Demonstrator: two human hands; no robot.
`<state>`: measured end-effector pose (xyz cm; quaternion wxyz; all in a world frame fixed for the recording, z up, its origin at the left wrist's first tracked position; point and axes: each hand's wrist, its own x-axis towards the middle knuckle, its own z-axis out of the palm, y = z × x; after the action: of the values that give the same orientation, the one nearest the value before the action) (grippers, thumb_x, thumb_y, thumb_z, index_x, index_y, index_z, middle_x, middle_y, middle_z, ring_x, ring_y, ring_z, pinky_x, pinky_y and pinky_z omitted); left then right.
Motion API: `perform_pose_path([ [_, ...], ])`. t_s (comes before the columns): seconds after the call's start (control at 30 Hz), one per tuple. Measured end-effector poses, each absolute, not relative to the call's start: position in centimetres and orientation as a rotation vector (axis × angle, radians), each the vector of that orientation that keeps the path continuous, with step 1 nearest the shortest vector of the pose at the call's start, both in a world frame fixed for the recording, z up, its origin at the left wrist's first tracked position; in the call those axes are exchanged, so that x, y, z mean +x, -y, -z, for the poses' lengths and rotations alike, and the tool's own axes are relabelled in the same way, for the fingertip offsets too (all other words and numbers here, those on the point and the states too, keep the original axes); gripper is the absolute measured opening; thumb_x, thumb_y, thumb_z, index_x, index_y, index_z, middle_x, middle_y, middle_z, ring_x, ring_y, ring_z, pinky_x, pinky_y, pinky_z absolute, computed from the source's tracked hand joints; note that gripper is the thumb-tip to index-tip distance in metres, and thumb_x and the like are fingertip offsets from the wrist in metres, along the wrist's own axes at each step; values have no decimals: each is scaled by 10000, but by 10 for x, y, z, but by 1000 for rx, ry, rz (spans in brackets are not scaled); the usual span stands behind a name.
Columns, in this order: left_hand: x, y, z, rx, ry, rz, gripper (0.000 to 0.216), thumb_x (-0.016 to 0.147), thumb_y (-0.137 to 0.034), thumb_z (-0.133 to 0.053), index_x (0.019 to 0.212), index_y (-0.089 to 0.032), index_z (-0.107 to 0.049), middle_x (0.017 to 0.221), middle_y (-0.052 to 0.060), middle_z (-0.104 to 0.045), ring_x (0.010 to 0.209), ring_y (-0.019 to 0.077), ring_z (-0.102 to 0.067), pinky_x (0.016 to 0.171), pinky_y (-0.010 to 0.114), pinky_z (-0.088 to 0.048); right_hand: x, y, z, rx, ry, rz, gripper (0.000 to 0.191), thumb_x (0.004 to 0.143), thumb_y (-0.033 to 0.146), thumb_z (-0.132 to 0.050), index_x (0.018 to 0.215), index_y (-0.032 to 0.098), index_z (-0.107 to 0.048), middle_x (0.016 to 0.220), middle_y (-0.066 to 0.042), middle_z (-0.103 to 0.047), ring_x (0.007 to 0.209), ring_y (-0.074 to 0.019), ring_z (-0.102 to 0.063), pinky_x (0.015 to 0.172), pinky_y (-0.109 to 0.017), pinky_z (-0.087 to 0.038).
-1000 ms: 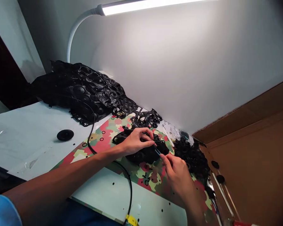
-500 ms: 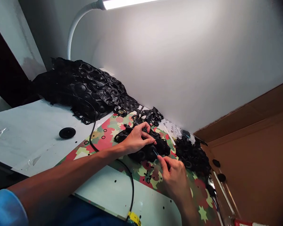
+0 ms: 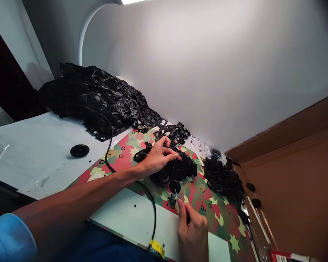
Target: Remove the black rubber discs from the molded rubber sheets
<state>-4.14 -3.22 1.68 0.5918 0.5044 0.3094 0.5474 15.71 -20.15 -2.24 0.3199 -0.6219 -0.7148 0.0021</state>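
Note:
My left hand (image 3: 162, 157) is over a heap of black rubber parts (image 3: 184, 169), thumb and fingertips brought together; whatever they pinch is too small to make out. Closer to me, my right hand (image 3: 192, 222) is closed around a thin, pale, pointed metal tool (image 3: 176, 193). The tool's tip meets a round black rubber disc (image 3: 175, 186) at the heap's near edge. Small black rings (image 3: 172, 205) and bits lie just beside it on the camouflage-patterned sheet (image 3: 220, 218).
A large black moulded rubber sheet (image 3: 98, 98) is piled at the back left. One black disc (image 3: 79, 150) sits on the white tabletop (image 3: 43, 145). More rubber pieces (image 3: 224, 180) lie right, near a cardboard box (image 3: 295, 174). A black cable (image 3: 154, 214) crosses the work area.
My right hand has drawn toward me and slightly left with the metal tool. The disc at the tip has shifted nearer, off the heap's edge. My left hand has hardly moved.

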Motion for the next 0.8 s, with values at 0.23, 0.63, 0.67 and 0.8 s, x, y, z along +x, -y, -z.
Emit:
perform_pose_path([
  [0.23,-42,31,-15,1369,-572,-1159,297,997,-369,-742,1006,-229,-480,926,51,-797,938,194,-750,828,312,-492,212,215,19,-1813,1712,-55,667,1097,698,-484,679,232,-714,513,-17,-576,467,-179,-497,532,-291,-382],
  [0.63,-71,24,-37,1954,-593,-904,201,1057,-191,-594,1230,-224,-690,1126,79,-799,1041,222,-756,914,362,-578,269,133,-56,-2041,1565,31,612,1067,706,-433,650,265,-515,524,-19,-513,515,-195,-407,560,-340,-277],
  [0.67,-74,22,-37,1958,-605,-903,214,1047,-204,-619,1248,-226,-689,1138,80,-797,1047,224,-755,919,364,-578,258,134,-56,-2016,1585,-38,616,1071,709,-432,658,260,-519,527,-6,-498,521,-187,-407,558,-332,-280],
  [0.8,-81,20,-33,2054,-657,-833,346,976,-270,-743,1317,-232,-696,1195,90,-783,1097,257,-737,955,388,-558,205,145,-53,-1851,1720,-414,629,1083,713,-432,667,243,-469,575,32,-433,557,-154,-385,552,-306,-266],
])
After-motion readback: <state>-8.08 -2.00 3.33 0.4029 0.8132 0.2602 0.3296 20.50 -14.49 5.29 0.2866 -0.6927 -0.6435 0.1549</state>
